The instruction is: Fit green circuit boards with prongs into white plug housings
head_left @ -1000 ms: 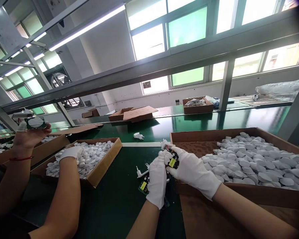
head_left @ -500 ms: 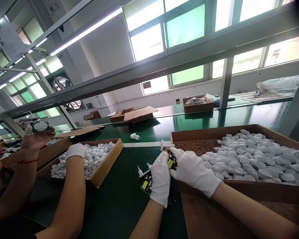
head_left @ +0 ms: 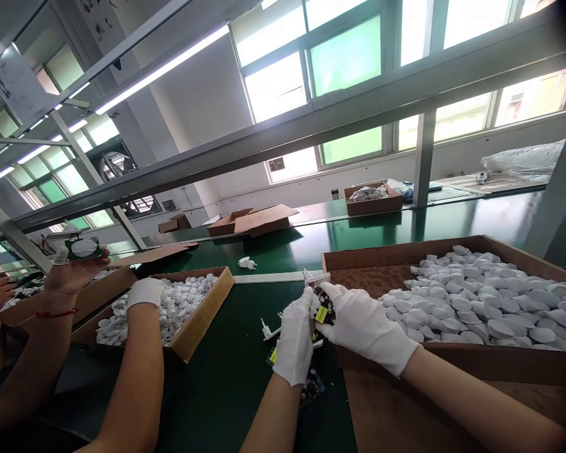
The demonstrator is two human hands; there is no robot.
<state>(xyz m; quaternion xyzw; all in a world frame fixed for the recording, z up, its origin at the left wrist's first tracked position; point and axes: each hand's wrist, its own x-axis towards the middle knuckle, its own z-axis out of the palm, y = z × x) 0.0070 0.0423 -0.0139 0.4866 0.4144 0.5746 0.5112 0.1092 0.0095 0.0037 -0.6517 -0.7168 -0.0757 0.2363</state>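
Observation:
Both of my hands wear white gloves and meet over the green belt [head_left: 226, 390]. My left hand [head_left: 296, 340] and my right hand [head_left: 363, 324] are closed together on a small circuit board [head_left: 324, 309] with black and yellow components. A white plug part [head_left: 314, 277] sticks up just beyond my fingers. Under my left hand lie more circuit boards [head_left: 311, 387] and a loose white plug part [head_left: 270, 330]. To the right of my hands stands a big cardboard box [head_left: 453, 368] heaped with white plastic shells [head_left: 471, 302].
A co-worker at left has a gloved hand [head_left: 144, 292] in a cardboard tray of white shells [head_left: 202, 318] and lifts a round part [head_left: 82, 247] with the other hand. A white plug [head_left: 246, 263] lies on the belt. Open boxes [head_left: 252, 220] stand farther back.
My hands stay clasped on the circuit board, with the left hand shifted slightly down. The loose white plug on the belt has drifted left. The co-worker's raised hand has moved a little right.

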